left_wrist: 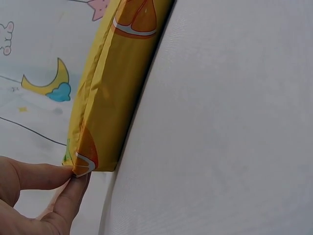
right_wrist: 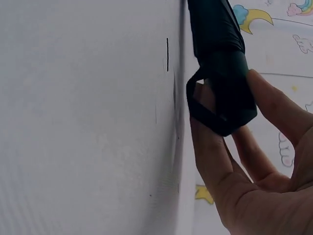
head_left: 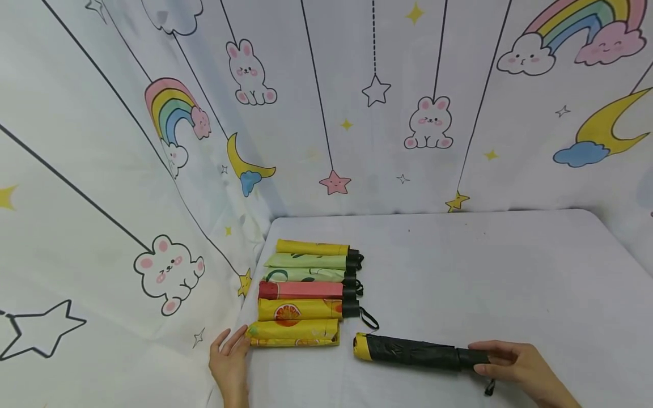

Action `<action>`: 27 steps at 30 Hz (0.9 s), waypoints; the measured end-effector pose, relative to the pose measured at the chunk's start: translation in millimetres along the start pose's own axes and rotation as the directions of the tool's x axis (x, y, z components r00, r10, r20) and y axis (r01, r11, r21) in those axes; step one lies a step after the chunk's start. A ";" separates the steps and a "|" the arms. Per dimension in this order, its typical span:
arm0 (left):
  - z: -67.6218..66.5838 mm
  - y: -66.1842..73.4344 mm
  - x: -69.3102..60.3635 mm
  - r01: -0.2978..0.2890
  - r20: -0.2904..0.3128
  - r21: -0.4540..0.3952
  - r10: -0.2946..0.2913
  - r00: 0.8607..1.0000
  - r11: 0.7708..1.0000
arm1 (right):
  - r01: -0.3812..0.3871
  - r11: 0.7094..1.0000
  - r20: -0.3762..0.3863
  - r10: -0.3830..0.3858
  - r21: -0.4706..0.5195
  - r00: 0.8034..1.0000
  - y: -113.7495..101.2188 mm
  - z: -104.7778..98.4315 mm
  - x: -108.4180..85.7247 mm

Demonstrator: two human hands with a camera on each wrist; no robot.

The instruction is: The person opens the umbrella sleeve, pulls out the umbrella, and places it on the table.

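A folded black umbrella [head_left: 413, 351] with a yellow tip end lies at the front of the table. My right hand [head_left: 515, 365] grips its black handle [right_wrist: 227, 93], and a wrist strap [right_wrist: 205, 110] loops off the handle's end. Farther left lies a flat yellow umbrella sleeve [head_left: 293, 332] printed with orange slices; no handle shows at either end. My left hand [head_left: 230, 360] is at its left end. In the left wrist view, thumb and fingers pinch a corner of the yellow sleeve [left_wrist: 105, 93].
Several folded umbrellas lie in a row behind the sleeve: one yellow with orange slices [head_left: 306, 309], a red one [head_left: 301, 290], light green ones [head_left: 311, 260] and a yellow one [head_left: 311, 247]. Their black handles point right. A white patterned cloth [head_left: 306, 113] hangs behind the white table [head_left: 484, 272].
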State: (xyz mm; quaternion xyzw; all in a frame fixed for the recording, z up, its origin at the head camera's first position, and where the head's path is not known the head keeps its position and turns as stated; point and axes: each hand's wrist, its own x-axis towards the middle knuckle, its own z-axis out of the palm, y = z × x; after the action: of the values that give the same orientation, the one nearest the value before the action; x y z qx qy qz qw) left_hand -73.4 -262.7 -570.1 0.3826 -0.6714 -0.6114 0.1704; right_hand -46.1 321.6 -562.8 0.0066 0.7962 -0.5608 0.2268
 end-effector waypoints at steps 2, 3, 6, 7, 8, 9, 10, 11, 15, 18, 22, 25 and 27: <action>-0.3 -0.2 -0.2 -0.001 0.004 -0.002 0.001 1.000 1.000 | 0.025 0.999 0.004 -0.025 -0.022 1.000 0.0 0.9 0.8; -0.4 -0.5 -0.1 -0.002 0.006 -0.002 0.002 1.000 1.000 | 0.035 0.999 0.004 -0.035 -0.035 0.999 -0.3 1.4 1.2; -1.3 -0.2 -0.5 -0.003 0.013 -0.003 0.003 1.000 1.000 | 0.070 0.993 -0.002 -0.070 -0.096 0.998 -1.8 3.0 1.9; -1.4 0.0 -0.6 -0.005 0.016 -0.001 0.005 1.000 1.000 | 0.076 0.990 -0.008 -0.078 -0.123 0.997 -2.9 3.7 2.1; -1.9 0.4 -0.8 -0.007 0.019 -0.004 0.007 1.000 1.000 | 0.075 0.986 -0.016 -0.078 -0.147 0.997 -4.3 4.4 2.4; -2.1 0.7 -0.9 -0.009 0.022 -0.001 0.009 1.000 1.000 | 0.070 0.980 -0.030 -0.077 -0.185 0.997 -6.0 5.0 2.5; -2.4 1.0 -1.2 -0.011 0.025 0.001 0.011 1.000 1.000 | 0.066 0.974 -0.039 -0.076 -0.217 0.996 -7.7 5.8 2.7; -2.7 1.3 -1.1 -0.013 0.027 0.005 0.013 1.000 1.000 | 0.055 0.968 -0.052 -0.070 -0.245 0.996 -9.3 6.7 2.9; -3.1 2.2 -0.8 -0.024 0.037 0.009 0.024 0.999 1.000 | 0.017 0.939 -0.096 -0.053 -0.344 0.994 -16.0 9.9 4.6; -2.7 2.8 -0.5 -0.029 0.049 0.006 0.029 0.998 1.000 | 0.017 0.917 -0.110 -0.066 -0.398 0.992 -19.8 11.4 6.7; -2.4 2.1 0.5 -0.046 0.060 0.011 0.045 0.997 0.999 | 0.060 0.892 -0.086 -0.109 -0.447 0.990 -24.8 11.9 11.4; -3.0 1.6 1.6 -0.066 0.077 0.016 0.064 0.995 0.998 | 0.092 0.887 -0.058 -0.132 -0.453 0.990 -30.0 13.0 15.9; -3.7 2.6 1.7 -0.075 0.092 0.023 0.072 0.993 0.997 | 0.117 0.890 -0.037 -0.149 -0.441 0.988 -34.0 14.7 18.6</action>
State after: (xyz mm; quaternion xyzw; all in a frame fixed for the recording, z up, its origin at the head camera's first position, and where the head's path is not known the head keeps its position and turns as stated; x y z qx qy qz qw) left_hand -72.8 -266.5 -567.4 0.3315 -0.7002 -0.6126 0.1567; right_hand -66.6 291.3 -543.4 -0.0794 0.9079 -0.3811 0.1554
